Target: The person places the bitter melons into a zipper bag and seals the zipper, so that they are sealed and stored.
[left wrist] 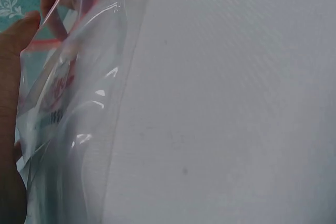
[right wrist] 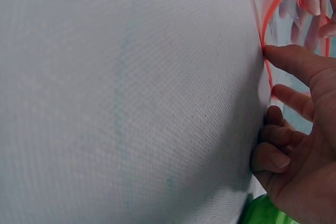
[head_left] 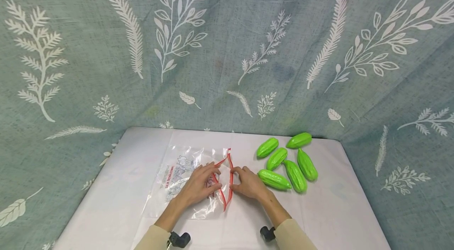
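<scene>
Clock's centred on the bag's mouth, twelve pointing away from the person. Closest in, around five and seven, are beige sleeves [head_left: 296, 236] with a black wrist gadget [head_left: 181, 239] near each cuff.

Next, the left hand [head_left: 198, 183] comes in from eight, thumb and fingers spaced apart but curled onto the red lip [head_left: 231, 179] of a clear plastic bag [head_left: 193, 155]. The right hand [head_left: 250, 183] comes in from four, thumb and forefinger tips holding the opposite lip at two spots, other fingers tucked in. Makes sense imo: thin plastic loves to flop shut, so one hand per side holds the mouth apart. The bag's body lies on the white table [head_left: 330, 210] out toward nine, so the opening faces three.

Further over, between two and three, six ridged green gourds [head_left: 295, 176] sit loosely grouped, the nearest just beside the right hand. Handy spot, I'd say: easy reach, off the plastic.

Way back at twelve: leafy grey-green curtain [head_left: 220, 96].
</scene>
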`<state>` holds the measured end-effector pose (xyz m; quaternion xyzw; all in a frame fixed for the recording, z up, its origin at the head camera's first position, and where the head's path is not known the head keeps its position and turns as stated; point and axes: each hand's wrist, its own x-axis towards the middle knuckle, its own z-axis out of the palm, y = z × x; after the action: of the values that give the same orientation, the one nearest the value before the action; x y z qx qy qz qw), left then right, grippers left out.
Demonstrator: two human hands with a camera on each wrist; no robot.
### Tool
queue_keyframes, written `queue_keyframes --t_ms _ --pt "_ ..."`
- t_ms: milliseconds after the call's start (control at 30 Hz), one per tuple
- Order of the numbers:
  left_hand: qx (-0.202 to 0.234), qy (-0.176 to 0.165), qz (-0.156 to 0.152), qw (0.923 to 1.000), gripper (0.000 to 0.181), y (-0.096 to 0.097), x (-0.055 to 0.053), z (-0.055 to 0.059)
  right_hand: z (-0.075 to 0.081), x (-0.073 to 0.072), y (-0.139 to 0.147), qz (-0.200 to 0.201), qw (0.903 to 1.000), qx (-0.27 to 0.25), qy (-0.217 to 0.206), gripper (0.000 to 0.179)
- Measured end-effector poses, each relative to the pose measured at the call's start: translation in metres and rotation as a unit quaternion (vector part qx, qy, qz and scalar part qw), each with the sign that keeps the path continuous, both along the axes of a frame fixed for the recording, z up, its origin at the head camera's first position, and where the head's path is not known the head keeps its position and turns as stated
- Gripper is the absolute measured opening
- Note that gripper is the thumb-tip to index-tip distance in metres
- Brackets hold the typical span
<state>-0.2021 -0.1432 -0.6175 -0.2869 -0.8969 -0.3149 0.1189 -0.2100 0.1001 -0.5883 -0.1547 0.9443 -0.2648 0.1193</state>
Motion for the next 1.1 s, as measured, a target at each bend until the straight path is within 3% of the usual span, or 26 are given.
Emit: queue_keyframes --t_ms 133,433,700,900,1100 --pt "-0.008 -0.003 0.001 1.0000 0.046 0.001 0.001 -0.003 -0.001 0.000 0.001 0.003 1.0000 0.000 0.005 0.061" --pt "-0.046 -0.006 0.036 0.9983 0.058 0.003 0.008 -0.011 -0.002 0.003 -0.001 -0.001 1.0000 -0.003 -0.002 0.061" --pt "-0.011 0.061 0.046 0.9970 0.067 0.000 0.003 -0.012 -0.003 0.002 0.000 0.000 1.0000 -0.004 0.005 0.061" --pt "0.027 0.075 0.039 0.9960 0.062 0.001 0.001 -0.008 -0.002 0.002 0.001 0.000 1.0000 -0.006 0.007 0.060" --pt "0.035 0.090 0.038 0.9946 0.058 0.006 0.001 -0.006 -0.001 0.002 0.000 -0.004 1.0000 -0.004 0.001 0.060"
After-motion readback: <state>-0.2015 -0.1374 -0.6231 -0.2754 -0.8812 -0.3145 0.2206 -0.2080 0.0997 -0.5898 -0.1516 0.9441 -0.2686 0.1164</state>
